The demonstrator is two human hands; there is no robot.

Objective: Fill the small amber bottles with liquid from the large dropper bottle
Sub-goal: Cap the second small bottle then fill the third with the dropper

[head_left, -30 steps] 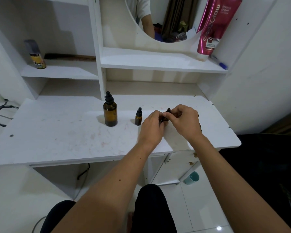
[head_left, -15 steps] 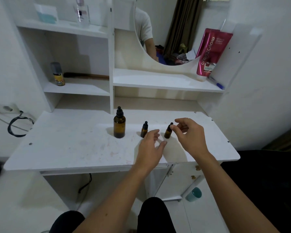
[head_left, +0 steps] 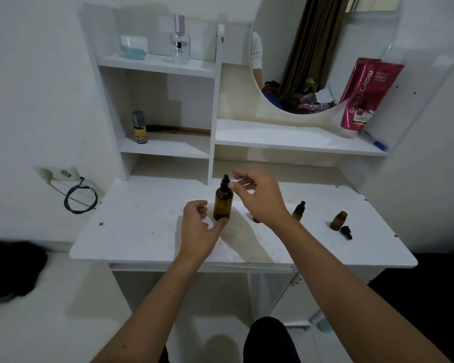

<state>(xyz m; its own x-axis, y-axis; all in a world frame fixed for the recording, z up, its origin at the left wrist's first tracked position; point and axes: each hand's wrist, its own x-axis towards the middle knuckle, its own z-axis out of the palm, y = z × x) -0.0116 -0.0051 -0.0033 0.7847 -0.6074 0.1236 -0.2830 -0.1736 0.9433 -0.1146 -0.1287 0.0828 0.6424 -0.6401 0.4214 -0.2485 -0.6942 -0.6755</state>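
Observation:
The large amber dropper bottle stands upright with its black cap on, mid-table. My left hand is open beside its base, thumb tip at the bottle's foot and fingers curled on its left. My right hand hovers open just right of the black cap, fingertips close to it and holding nothing. A capped small amber bottle stands right of my right wrist. Another small bottle is mostly hidden behind that hand. Further right stands an uncapped small amber bottle, with its black dropper cap lying beside it.
The white vanity table has shelves and a round mirror behind. A pink tube leans on the right shelf, a small can sits on the left shelf, and a perfume bottle is higher up. A cable hangs at the left wall.
Both hands left the small bottle they were working on and moved left to the large dropper bottle. The view has tilted up and pulled back.

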